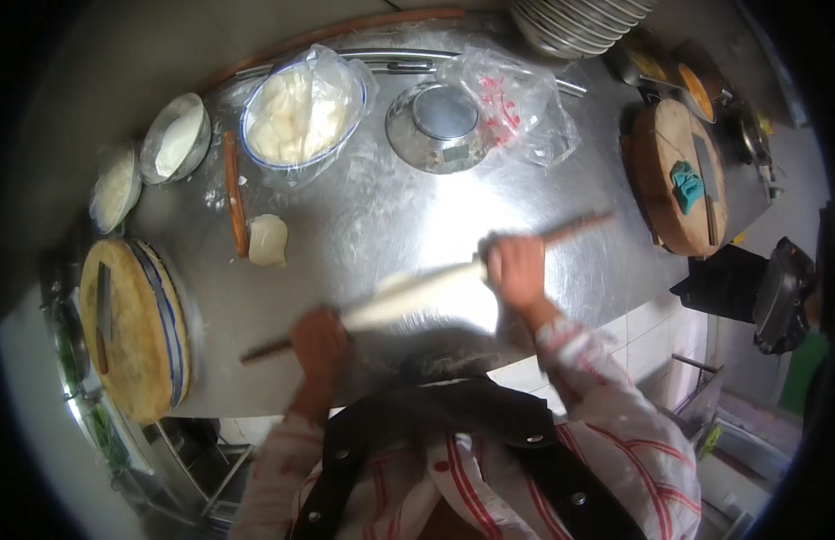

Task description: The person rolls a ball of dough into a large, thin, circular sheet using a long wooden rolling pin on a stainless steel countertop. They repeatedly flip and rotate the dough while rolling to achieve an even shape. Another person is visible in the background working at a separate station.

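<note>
While the left hand (320, 342) and right hand (518, 270) grip a long wooden rolling pin (575, 230), a pale dough sheet (413, 297) lies between them, mid-frame.

Head view: both hands are curled closed, slightly blurred, on the pin, which slants up rightward over the steel table (345, 229); whether the dough wraps it, I cannot tell; at left of centre, a small dough piece (268, 239) sits just beside a shorter rolling pin (235, 193), with a kitchen scale (432, 157) at upper centre.

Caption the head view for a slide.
Left hand and right hand grip a wooden rolling pin, pale dough along its middle, at a metal table.
</note>
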Motion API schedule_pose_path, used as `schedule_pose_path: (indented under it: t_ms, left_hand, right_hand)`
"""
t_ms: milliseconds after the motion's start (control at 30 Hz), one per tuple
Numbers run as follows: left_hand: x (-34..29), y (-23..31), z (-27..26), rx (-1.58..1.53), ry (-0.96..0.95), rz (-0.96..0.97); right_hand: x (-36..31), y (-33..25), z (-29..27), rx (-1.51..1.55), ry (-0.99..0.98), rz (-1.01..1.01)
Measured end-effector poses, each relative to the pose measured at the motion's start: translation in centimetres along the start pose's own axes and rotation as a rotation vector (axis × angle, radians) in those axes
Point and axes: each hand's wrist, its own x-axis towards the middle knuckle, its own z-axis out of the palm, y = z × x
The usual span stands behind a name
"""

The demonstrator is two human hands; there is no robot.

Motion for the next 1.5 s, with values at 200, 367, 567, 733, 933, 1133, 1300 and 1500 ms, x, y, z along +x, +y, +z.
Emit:
schedule_pose_path:
  t_ms: [200, 367, 567, 733, 933, 1133, 1300, 1500]
  left_hand:
    - [7.0, -1.5, 0.3, -0.102, 0.214, 0.049]
    - [8.2, -2.7, 1.1, 0.028, 0.253, 0.053]
    - [1.3, 1.0, -3.3, 0.098, -0.311, -0.191]
    - [0.4, 1.3, 2.4, -0.045, 0.09, 0.01]
    - [9.7, -2.0, 0.7, 0.033, 0.194, 0.037]
    - [-0.3, 2.2, -0.7, 0.189, -0.2, -0.104]
    - [6.0, 1.7, -0.2, 0.013, -0.013, 0.037]
    - [10.6, -1.7, -0.4, -0.101, 0.196, 0.132]
  right_hand:
    - [5.1, 3.2, 5.3, 0.017, -0.008, 0.163]
    - [6.3, 4.6, 6.4, -0.038, -0.049, 0.077]
    - [2.5, 2.3, -1.3, -0.127, -0.038, -0.113]
    - [-2.6, 4.2, 2.8, -0.245, 0.011, -0.105]
    - [7.1, 5.9, 5.1, -0.068, -0.132, 0.139]
    - [-0.8, 3.0, -2.1, -0.067, 0.001, -0.077]
    - [1.1, 6.2, 3.1, -0.039, 0.081, 0.155]
    - [6.4, 7.3, 5.6, -0.053, 0.007, 0.017]
